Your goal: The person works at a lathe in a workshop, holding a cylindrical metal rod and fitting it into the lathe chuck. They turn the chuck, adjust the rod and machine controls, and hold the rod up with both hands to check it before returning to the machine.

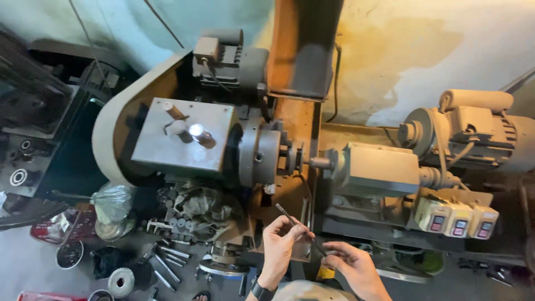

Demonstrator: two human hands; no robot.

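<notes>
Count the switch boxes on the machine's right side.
3. The switch boxes sit side by side below the right-hand motor: the left one, the middle one, and the right one. Others may be hidden out of view.

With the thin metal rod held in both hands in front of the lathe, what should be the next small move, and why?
Probably lift the rod up toward the chuck. Both hands pinch it, the left hand near its upper part and the right hand at its lower end, and it hangs tilted, well below the chuck. The space between the chuck and the tool block looks free.
</notes>
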